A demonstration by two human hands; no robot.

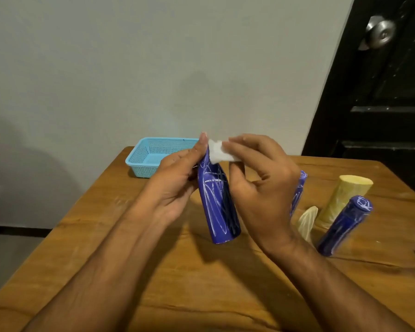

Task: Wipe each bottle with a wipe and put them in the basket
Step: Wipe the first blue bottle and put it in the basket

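Above table | left hand grips blue bottle | right hand pinches wipe

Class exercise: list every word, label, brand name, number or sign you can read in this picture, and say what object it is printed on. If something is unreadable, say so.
No readable text anywhere in the picture.
Blue bottle held by the left hand: only white scribbled lines, no letters.
Blue bottle on the right: white scribbles, no words.
Yellow bottle: plain.
Wipe in the right hand: blank.
Basket: no label.
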